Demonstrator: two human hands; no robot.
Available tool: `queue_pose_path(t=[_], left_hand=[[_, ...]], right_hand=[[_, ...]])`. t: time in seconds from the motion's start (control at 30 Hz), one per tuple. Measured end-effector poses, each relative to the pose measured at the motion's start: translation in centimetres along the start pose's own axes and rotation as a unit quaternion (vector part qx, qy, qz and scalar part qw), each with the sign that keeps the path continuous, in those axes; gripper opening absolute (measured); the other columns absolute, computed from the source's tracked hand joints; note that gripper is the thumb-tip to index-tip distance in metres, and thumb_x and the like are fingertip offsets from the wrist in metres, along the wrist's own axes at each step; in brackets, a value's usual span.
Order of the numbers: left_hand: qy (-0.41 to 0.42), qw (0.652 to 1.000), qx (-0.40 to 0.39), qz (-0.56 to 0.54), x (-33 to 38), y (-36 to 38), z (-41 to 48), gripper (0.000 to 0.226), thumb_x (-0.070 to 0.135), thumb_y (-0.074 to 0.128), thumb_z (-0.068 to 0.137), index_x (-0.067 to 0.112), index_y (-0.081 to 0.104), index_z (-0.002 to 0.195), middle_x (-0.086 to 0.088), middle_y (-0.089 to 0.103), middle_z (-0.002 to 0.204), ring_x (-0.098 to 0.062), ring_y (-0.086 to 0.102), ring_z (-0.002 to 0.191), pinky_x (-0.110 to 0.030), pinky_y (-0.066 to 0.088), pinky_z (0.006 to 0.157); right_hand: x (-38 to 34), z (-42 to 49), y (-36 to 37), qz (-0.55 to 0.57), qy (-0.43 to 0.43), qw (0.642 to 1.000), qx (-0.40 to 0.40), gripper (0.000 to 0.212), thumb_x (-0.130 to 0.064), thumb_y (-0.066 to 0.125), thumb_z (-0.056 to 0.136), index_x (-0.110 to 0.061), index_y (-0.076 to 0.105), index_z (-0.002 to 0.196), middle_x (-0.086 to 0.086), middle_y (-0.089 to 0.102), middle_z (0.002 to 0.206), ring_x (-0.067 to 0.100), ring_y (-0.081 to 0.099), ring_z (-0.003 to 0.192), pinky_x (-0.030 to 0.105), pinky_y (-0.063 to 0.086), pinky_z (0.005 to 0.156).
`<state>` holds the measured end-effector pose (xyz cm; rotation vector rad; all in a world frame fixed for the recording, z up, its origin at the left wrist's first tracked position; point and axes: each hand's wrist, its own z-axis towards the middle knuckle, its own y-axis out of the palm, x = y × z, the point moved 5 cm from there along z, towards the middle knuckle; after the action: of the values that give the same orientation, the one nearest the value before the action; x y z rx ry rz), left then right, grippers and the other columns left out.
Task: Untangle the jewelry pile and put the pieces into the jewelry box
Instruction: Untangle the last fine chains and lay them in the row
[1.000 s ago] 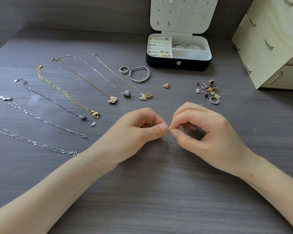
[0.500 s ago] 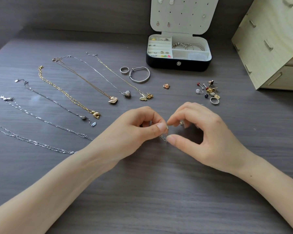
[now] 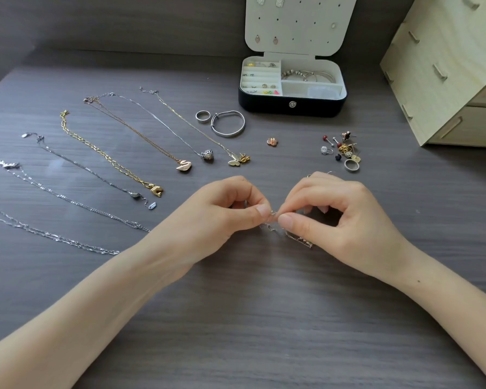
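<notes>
Pinching a thin silver chain between thumb and forefinger, the left hand and the right hand meet almost fingertip to fingertip low over a dark grey table. Both hands grasp the chain at nearly the same spot, and its loose end trails on the table under the right hand.

To the left, a row of necklaces lies spread out in slanting lines, each apart from the next. Silver ones are nearest the left edge, then comes a gold link necklace. Finer ones follow, ending in a swan pendant, a round silver pendant and a gold butterfly pendant.

Beyond the hands, a silver ring lies just beside a silver bangle, with a small rose-coloured flower charm further right. A little heap of earrings sits to the right.

The jewelry box stands open at the back of the table, with bracelets and small pieces in its compartments. A pale wooden drawer unit stands at the far right.
</notes>
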<state>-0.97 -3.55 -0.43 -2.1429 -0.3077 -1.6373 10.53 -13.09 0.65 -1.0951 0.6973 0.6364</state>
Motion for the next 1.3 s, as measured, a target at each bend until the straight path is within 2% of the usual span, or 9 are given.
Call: queue_pose_path(t=[0.3, 0.47, 0.6, 0.77, 0.9, 1.03, 1.1, 1.17, 1.3], left_hand=[[0.038, 0.997, 0.027, 0.069, 0.2, 0.2, 0.1, 0.015, 0.026, 0.065, 0.079, 0.022, 0.061, 0.064, 0.014, 0.047, 0.066, -0.005, 0.040, 0.061, -0.012, 0.033, 0.057], [0.025, 0.997, 0.030, 0.064, 0.1, 0.1, 0.1, 0.020, 0.014, 0.064, 0.086, 0.019, 0.061, 0.067, 0.009, 0.046, 0.070, -0.006, 0.039, 0.064, -0.012, 0.031, 0.058], [0.000, 1.000, 0.017, 0.004, 0.0, -0.1, -0.2, 0.013, 0.031, 0.064, 0.074, 0.025, 0.061, 0.064, 0.004, 0.050, 0.075, -0.009, 0.043, 0.071, -0.020, 0.032, 0.065], [-0.006, 0.999, 0.015, -0.048, 0.3, -0.6, -0.4, 0.012, 0.033, 0.057, 0.072, 0.028, 0.061, 0.061, 0.016, 0.059, 0.071, -0.001, 0.049, 0.074, -0.024, 0.031, 0.072], [0.021, 0.996, 0.016, -0.082, 0.7, -1.2, -0.5, 0.017, 0.029, 0.056, 0.074, 0.025, 0.061, 0.058, 0.015, 0.057, 0.067, 0.000, 0.049, 0.071, -0.015, 0.034, 0.070], [0.052, 0.988, 0.016, -0.143, 0.7, -2.1, -0.6, 0.016, 0.021, 0.054, 0.077, 0.020, 0.063, 0.064, 0.002, 0.061, 0.076, -0.008, 0.055, 0.079, -0.023, 0.037, 0.072], [0.051, 0.978, 0.001, -0.200, 0.6, -2.4, -0.5, 0.016, 0.019, 0.053, 0.079, 0.016, 0.065, 0.069, -0.002, 0.064, 0.080, -0.015, 0.062, 0.084, -0.023, 0.046, 0.075], [0.045, 0.965, -0.011, -0.257, 0.5, -2.4, -0.4, 0.015, 0.017, 0.052, 0.081, 0.013, 0.064, 0.073, -0.004, 0.066, 0.082, -0.021, 0.066, 0.084, -0.026, 0.054, 0.075], [0.040, 0.958, 0.026, -0.282, 0.4, -2.8, -0.1, 0.011, 0.017, 0.052, 0.081, 0.007, 0.057, 0.080, -0.005, 0.066, 0.080, -0.024, 0.068, 0.080, -0.030, 0.056, 0.072]], right_hand=[[-0.1, 0.0, 0.2, 0.034, 0.014, 0.999, 0.001, 0.013, -0.030, 0.058, 0.081, -0.023, 0.065, 0.073, -0.015, 0.055, 0.068, 0.008, 0.045, 0.068, 0.016, 0.032, 0.066], [0.1, -0.1, 0.0, 0.051, 0.043, 0.998, -0.001, 0.011, -0.019, 0.062, 0.079, -0.019, 0.063, 0.068, -0.009, 0.054, 0.066, 0.008, 0.042, 0.065, 0.020, 0.033, 0.063], [0.1, -0.3, -0.2, 0.062, 0.059, 0.996, 0.005, 0.013, -0.014, 0.060, 0.077, -0.018, 0.060, 0.065, -0.002, 0.053, 0.063, 0.009, 0.040, 0.062, 0.024, 0.033, 0.060], [0.0, -0.3, -0.7, 0.110, 0.084, 0.990, 0.016, 0.014, -0.016, 0.058, 0.079, -0.011, 0.062, 0.066, 0.010, 0.060, 0.065, 0.039, 0.046, 0.060, 0.046, 0.038, 0.055], [0.0, -0.2, -0.9, 0.136, 0.100, 0.985, 0.036, 0.014, -0.016, 0.056, 0.080, -0.009, 0.059, 0.068, 0.006, 0.065, 0.063, 0.041, 0.050, 0.061, 0.051, 0.040, 0.057], [0.1, 0.0, -1.0, 0.132, 0.113, 0.983, 0.057, 0.013, -0.016, 0.056, 0.080, -0.009, 0.060, 0.070, 0.006, 0.066, 0.065, 0.030, 0.056, 0.058, 0.044, 0.045, 0.059], [0.3, 0.0, -1.1, 0.120, 0.120, 0.984, 0.061, 0.011, -0.017, 0.057, 0.080, -0.011, 0.062, 0.072, 0.007, 0.067, 0.068, 0.018, 0.057, 0.057, 0.037, 0.048, 0.059], [0.6, 0.0, -1.0, 0.099, 0.124, 0.986, 0.059, 0.005, -0.017, 0.061, 0.079, -0.014, 0.065, 0.078, 0.005, 0.067, 0.072, 0.017, 0.058, 0.060, 0.032, 0.048, 0.060], [0.4, -0.3, -1.2, -0.090, 0.099, 0.990, 0.050, 0.024, -0.027, 0.065, 0.073, -0.025, 0.062, 0.097, -0.008, 0.060, 0.083, 0.012, 0.051, 0.064, 0.016, 0.037, 0.058]])
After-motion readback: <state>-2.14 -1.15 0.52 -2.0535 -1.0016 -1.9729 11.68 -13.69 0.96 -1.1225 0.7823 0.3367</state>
